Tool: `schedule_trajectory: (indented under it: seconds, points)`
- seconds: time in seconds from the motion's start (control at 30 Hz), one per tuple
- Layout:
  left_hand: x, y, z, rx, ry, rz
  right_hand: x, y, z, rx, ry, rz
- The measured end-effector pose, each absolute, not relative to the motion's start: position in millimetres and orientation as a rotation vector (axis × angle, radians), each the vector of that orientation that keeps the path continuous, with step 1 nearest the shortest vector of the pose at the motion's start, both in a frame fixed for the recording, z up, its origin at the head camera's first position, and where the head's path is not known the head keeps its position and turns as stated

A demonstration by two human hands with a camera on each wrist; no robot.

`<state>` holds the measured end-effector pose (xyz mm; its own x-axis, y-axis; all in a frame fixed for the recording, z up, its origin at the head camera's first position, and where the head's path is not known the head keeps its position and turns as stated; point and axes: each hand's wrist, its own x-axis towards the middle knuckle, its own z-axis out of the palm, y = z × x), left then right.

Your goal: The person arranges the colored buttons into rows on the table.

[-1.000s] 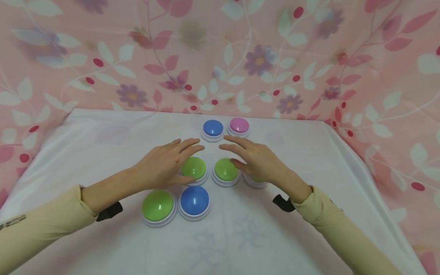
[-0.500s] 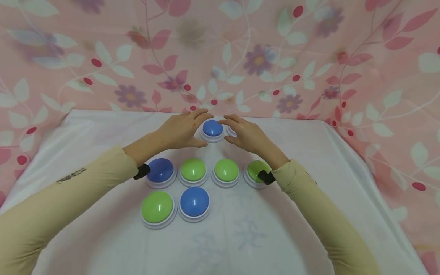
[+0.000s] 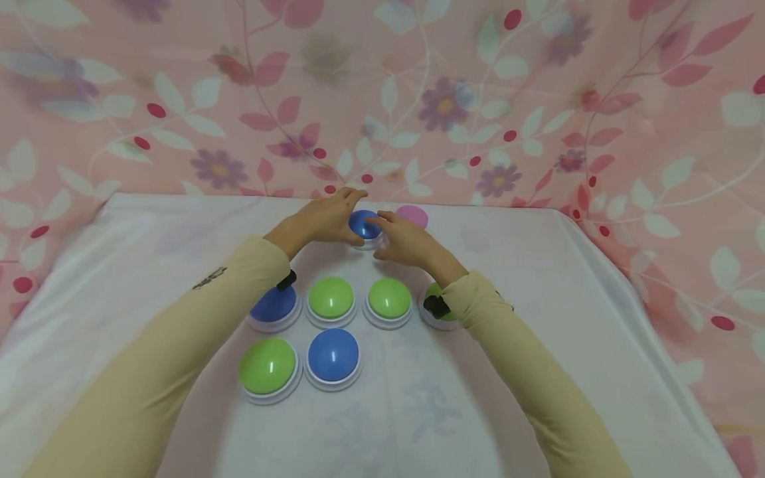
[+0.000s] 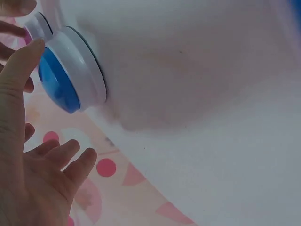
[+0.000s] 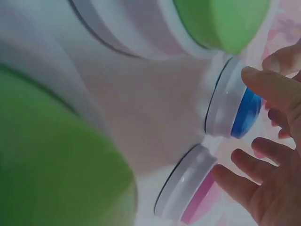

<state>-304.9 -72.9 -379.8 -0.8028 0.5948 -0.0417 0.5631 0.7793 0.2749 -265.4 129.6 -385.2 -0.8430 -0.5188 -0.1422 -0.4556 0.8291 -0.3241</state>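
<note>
A round push button with a blue dome (image 3: 364, 224) on a white base stands at the back of the table. My left hand (image 3: 330, 216) is at its left side, fingers spread and thumb near the base. At its right my right hand (image 3: 408, 240) reaches over part of the dome; contact cannot be made out. In the left wrist view the left thumb (image 4: 23, 63) overlaps the blue button (image 4: 59, 80). Just behind the right hand is a pink button (image 3: 412, 216), its base mostly hidden. The right wrist view shows extended fingers beside the pink button (image 5: 200, 197).
Nearer stands a row: a blue button (image 3: 275, 305), two green buttons (image 3: 331, 297) (image 3: 389, 298) and another green one (image 3: 433, 292), partly behind the right cuff. In front are a green (image 3: 267, 366) and a blue button (image 3: 333, 355). A floral curtain (image 3: 508, 133) rises behind the white-covered table (image 3: 538, 279).
Both hands have moved from above the middle row to the back blue button. Lately the right hand shifted left and nearer, uncovering the pink dome. The buttons stay in place.
</note>
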Motion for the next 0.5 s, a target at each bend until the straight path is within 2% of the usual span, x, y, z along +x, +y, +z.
schedule_trajectory:
  seconds: [0.27,0.5]
  points:
    - [-320,-56,-395,0.819,2.738,0.396,-261,126,-392,-0.665,2.707,-0.418]
    - [-324,-51,-401,0.823,2.724,0.452,-261,128,-393,-0.681,2.694,-0.390]
